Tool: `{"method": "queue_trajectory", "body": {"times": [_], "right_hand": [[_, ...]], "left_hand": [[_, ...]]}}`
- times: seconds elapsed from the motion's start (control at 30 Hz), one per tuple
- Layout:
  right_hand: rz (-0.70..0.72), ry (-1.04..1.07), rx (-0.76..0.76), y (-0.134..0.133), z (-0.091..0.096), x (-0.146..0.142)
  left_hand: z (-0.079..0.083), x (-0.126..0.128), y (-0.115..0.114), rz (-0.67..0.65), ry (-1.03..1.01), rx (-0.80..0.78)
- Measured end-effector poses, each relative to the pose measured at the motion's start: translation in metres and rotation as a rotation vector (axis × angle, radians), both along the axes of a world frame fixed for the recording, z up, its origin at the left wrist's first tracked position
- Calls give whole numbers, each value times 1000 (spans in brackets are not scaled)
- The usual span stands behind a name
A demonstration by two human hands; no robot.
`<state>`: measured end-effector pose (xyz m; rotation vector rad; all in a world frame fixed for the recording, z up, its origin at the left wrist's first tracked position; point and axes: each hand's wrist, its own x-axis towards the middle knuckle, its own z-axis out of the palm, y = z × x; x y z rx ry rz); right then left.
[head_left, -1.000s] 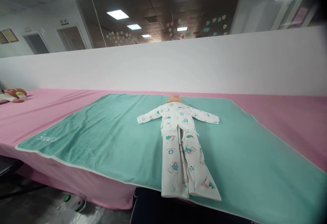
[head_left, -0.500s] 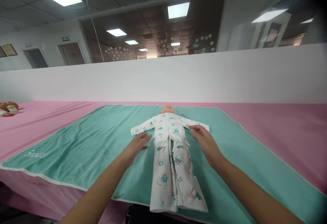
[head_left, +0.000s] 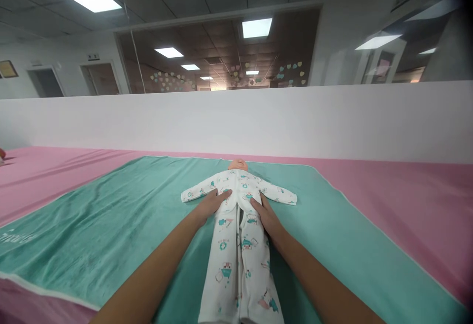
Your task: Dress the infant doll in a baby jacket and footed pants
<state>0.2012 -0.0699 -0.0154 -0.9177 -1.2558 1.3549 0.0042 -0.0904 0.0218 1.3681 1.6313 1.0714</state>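
A baby doll (head_left: 238, 164) lies on its back on a teal towel (head_left: 111, 215), dressed in a white printed top (head_left: 240, 191) and long white printed trousers (head_left: 240, 260). My left hand (head_left: 211, 203) rests flat against the doll's left side at the waist, fingers stretched out. On the other side my right hand (head_left: 265, 214) lies the same way, fingers extended along the top's hem. Neither hand grips cloth that I can see.
The towel covers a long pink-sheeted table (head_left: 406, 186). A white partition wall (head_left: 295, 122) runs behind it, with glass and ceiling lights above. A bit of another object (head_left: 1, 154) shows at the far left edge.
Both hands came into view and moved inward from beside the doll's sleeves to its waist. The view has shifted closer and a little left.
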Motion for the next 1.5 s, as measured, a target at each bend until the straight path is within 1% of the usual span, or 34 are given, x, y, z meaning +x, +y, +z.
{"method": "queue_trajectory", "body": {"times": [0.07,0.13,0.2,0.27,0.33,0.37,0.4,0.43,0.47,0.5,0.53,0.57,0.6,0.67,0.73,0.77,0.8,0.83,0.9,1.0,1.1,1.17,1.2,1.27,1.33,1.43,1.5], "right_hand": [[13,-17,0,3,1,0],[28,-14,-17,6,-1,1],[33,-10,-35,7,-3,2],[48,10,-39,9,-7,3],[76,64,-50,14,-12,5],[76,101,-69,19,-16,6],[52,144,-102,24,-20,9],[2,192,-147,31,-23,12],[-60,245,-198,37,-26,16],[-123,299,-247,44,-28,21],[-174,348,-294,51,-29,28],[-198,383,-333,58,-28,36],[-181,394,-373,64,-26,45],[-66,337,-453,74,-20,65],[35,190,-511,84,-13,84],[25,83,-501,88,-11,91],[-29,-43,-463,92,-10,97],[-111,-165,-410,96,-10,102],[-285,-363,-302,101,-14,106],[-457,-524,-191,103,-20,107],[-618,-875,-65,104,-21,113],[-672,-1080,-59,106,-21,119],[-673,-1120,-79,108,-21,123],[-639,-1122,-82,113,-24,130],[-583,-1039,-23,117,-29,135],[-508,-825,77,122,-36,141],[-518,-679,116,124,-41,145]], "left_hand": [[-1,3,5,-38,-77,23],[-3,6,9,-27,-124,54],[-7,7,12,-47,-154,89],[-13,5,16,-83,-129,127],[-18,-5,23,-70,2,201],[-21,-14,27,-24,103,250],[-24,-25,31,49,212,302],[-27,-39,35,149,316,345],[-29,-54,39,278,410,361],[-32,-69,41,405,482,345],[-34,-85,43,521,536,288],[-36,-99,44,589,565,198],[-38,-111,44,609,570,107],[-41,-128,45,578,573,-26],[-44,-136,45,519,589,-59],[-45,-138,46,494,602,-49],[-47,-139,47,470,606,-37],[-48,-139,48,448,600,-22],[-50,-140,50,419,550,29],[-51,-140,51,429,398,140],[-48,-136,50,497,121,274],[-47,-133,50,542,-103,353],[-47,-131,50,555,-199,382],[-46,-130,51,571,-331,412],[-47,-130,53,577,-387,416],[-48,-130,56,600,-366,409],[-49,-130,57,613,-319,409]]}}
